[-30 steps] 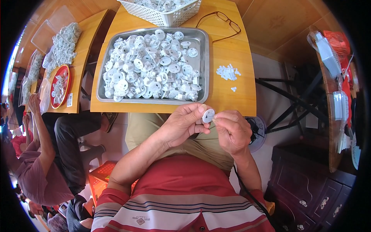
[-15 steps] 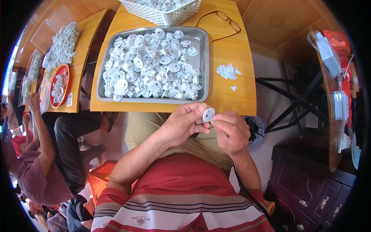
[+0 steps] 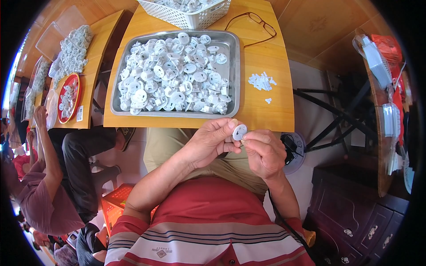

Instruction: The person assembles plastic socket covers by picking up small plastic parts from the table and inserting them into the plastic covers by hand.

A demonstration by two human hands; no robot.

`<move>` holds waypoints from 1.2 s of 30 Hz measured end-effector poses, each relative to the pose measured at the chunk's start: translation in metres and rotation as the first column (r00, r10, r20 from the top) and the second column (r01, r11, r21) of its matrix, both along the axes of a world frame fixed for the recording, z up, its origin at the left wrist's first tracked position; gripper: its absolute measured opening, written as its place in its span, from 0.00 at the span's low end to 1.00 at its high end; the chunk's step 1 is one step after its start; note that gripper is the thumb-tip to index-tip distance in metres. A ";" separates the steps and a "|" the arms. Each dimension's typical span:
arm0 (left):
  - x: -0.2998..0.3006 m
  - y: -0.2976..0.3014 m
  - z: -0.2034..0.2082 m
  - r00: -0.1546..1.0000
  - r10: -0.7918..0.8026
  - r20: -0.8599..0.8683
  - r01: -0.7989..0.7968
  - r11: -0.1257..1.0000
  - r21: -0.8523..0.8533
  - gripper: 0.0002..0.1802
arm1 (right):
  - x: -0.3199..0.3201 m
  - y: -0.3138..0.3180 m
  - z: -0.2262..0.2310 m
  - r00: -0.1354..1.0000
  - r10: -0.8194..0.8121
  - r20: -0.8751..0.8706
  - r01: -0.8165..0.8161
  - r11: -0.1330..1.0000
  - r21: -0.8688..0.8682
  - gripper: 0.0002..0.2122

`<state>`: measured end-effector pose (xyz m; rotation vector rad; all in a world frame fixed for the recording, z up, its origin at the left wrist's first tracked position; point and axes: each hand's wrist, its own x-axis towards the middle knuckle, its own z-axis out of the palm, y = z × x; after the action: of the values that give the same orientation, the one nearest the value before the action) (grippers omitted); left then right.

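Just past the table's near edge, my left hand (image 3: 214,138) grips a white round plastic part (image 3: 239,131) between thumb and fingers. Its flat disc face, with dark slots, is turned up toward me. My right hand (image 3: 265,153) is closed in a pinch at the disc's right edge; whatever its fingertips hold is hidden. Beyond my hands a metal tray (image 3: 236,75) is heaped with similar white plastic parts (image 3: 171,75). Right of the tray lies a small pile of tiny white pieces (image 3: 262,81), with a loose piece or two (image 3: 268,101) nearer to me.
A white perforated basket (image 3: 195,20) of such parts and folded-out eyeglasses (image 3: 259,35) sit at the table's far side. To the left, another table carries a white heap (image 3: 73,51) and a red dish (image 3: 76,97), with a co-worker's arm (image 3: 46,150) beside it. Dark cabinets (image 3: 355,217) stand right.
My right hand has shifted slightly at the disc's edge, its fingers drawn a little closer in. The left hand and the white part have hardly moved.
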<state>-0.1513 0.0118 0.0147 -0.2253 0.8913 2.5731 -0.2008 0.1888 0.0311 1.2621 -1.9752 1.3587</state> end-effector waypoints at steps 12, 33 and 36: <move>0.002 0.001 0.003 1.000 -0.006 -0.023 0.005 0.998 -0.056 0.18 | 0.001 0.001 0.000 1.000 -0.002 0.022 0.002 1.000 -0.003 0.09; 0.002 0.004 0.009 0.999 -0.002 -0.033 -0.002 0.992 -0.126 0.19 | 0.001 0.001 -0.003 1.000 -0.021 -0.003 0.021 1.000 0.001 0.08; 0.002 0.004 0.008 1.000 0.003 -0.028 -0.006 0.991 -0.130 0.18 | 0.002 0.003 -0.004 0.998 -0.043 0.038 0.041 0.998 0.040 0.09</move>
<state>-0.1495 0.0162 0.0229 -0.2296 1.0717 2.5304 -0.1992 0.1917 0.0274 1.2134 -2.0529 1.3403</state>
